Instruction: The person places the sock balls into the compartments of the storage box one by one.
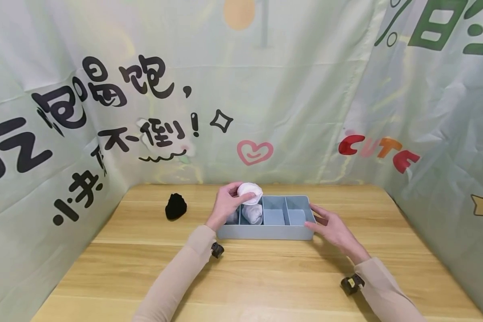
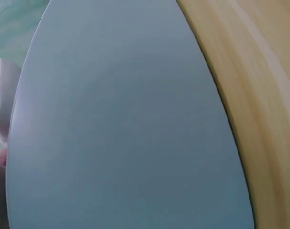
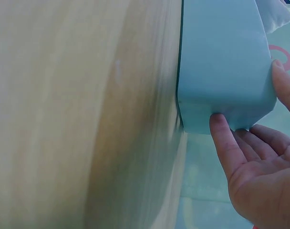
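My left hand (image 1: 227, 203) pinches a balled-up white sock (image 1: 251, 193) above the second compartment from the left of a blue-grey divided box (image 1: 265, 232). A pale grey balled-up sock (image 1: 252, 214) sits in that compartment, just below the white one. Another grey bundle (image 1: 232, 218) lies in the leftmost compartment, partly hidden by the left hand. At the box's right end, my right hand (image 1: 333, 228) holds the corner, thumb (image 3: 278, 71) at the top rim and fingers (image 3: 221, 129) against the end wall. In the left wrist view, the box wall (image 2: 126, 119) fills most of the picture.
A black balled-up bundle (image 1: 175, 206) lies on the wooden table (image 1: 265, 277), left of the box. The two right compartments (image 1: 298, 214) show bare bottoms. A printed cloth (image 1: 298, 112) hangs behind the table and along both sides.
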A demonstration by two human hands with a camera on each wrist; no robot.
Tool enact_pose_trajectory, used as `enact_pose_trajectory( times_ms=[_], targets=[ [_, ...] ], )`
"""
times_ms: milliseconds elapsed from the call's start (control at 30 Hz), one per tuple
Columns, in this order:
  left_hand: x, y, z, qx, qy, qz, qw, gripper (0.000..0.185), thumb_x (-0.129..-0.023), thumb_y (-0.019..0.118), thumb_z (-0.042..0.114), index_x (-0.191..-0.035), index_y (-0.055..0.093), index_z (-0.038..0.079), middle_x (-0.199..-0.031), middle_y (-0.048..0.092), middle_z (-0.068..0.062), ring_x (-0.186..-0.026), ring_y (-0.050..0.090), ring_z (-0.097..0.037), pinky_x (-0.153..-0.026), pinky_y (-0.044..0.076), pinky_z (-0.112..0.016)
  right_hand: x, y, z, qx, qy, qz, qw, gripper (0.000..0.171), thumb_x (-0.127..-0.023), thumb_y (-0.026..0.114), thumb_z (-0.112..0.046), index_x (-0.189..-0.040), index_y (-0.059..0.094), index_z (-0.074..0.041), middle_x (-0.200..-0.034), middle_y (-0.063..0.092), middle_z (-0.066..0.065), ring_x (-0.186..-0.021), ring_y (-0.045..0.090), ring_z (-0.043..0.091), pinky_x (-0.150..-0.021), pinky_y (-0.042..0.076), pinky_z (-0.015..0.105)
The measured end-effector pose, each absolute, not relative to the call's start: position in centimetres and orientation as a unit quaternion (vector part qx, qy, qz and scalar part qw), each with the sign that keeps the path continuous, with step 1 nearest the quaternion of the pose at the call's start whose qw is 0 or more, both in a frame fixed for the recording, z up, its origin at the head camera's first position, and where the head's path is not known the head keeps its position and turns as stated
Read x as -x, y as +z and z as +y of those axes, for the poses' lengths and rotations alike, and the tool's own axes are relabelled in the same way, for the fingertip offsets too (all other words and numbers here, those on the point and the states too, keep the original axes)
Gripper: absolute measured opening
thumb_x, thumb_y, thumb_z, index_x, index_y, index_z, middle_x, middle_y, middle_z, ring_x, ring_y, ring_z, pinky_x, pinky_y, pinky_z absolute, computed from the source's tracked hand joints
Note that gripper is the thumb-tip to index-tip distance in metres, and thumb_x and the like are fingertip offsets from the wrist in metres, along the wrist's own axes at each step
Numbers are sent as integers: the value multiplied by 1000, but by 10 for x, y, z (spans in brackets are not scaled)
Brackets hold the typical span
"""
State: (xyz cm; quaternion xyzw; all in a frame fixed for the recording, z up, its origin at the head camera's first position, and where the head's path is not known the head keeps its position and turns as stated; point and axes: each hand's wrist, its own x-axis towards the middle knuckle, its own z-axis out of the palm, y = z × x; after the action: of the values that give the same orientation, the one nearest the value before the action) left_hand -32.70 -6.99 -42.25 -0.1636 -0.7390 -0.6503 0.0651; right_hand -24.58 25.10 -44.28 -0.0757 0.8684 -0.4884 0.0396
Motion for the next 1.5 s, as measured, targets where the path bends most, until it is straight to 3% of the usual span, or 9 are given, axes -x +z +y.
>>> enact_pose_trajectory(
  times_ms=[267, 433, 700, 1200, 1500],
  targets=[
    [324, -424, -61, 166, -627, -760, 41, 45, -76, 86, 29, -116, 71, 13, -106, 72, -5, -90, 65, -12, -78, 55, -26, 245, -442, 250, 73, -490, 868, 44, 74, -96, 64, -30, -154, 27, -4, -160, 24, 20, -138, 36, 46, -106, 40, 53],
    [326, -427, -58, 191, -625, -756, 30, 47, -78, 84, 28, -120, 69, 13, -111, 70, -7, -95, 65, -15, -83, 55, -28, 245, -441, 250, 73, -489, 868, 48, 78, -95, 65, -35, -155, 26, -5, -160, 24, 19, -138, 36, 46, -106, 40, 52],
    [324, -432, -49, 206, -618, -759, -7, 47, -80, 83, 23, -123, 66, 15, -118, 66, -7, -102, 65, -16, -87, 55, -30, 244, -442, 250, 80, -489, 867, 40, 74, -96, 65, -28, -154, 26, -4, -159, 25, 20, -137, 37, 46, -106, 41, 52],
    [326, -432, -34, 238, -624, -744, -16, 48, -82, 81, 16, -126, 64, 10, -117, 67, -11, -97, 65, -14, -84, 55, -27, 247, -442, 251, 80, -489, 868, 40, 78, -95, 65, -35, -155, 26, -5, -159, 25, 21, -138, 37, 46, -106, 41, 52],
    [327, -432, -30, 266, -577, -771, -35, 44, -80, 82, 16, -121, 68, 9, -105, 70, -8, -83, 63, -12, -73, 54, -24, 247, -443, 251, 78, -487, 869, 46, 74, -97, 64, -29, -155, 25, -5, -160, 24, 21, -138, 36, 46, -106, 41, 53]
  ],
)
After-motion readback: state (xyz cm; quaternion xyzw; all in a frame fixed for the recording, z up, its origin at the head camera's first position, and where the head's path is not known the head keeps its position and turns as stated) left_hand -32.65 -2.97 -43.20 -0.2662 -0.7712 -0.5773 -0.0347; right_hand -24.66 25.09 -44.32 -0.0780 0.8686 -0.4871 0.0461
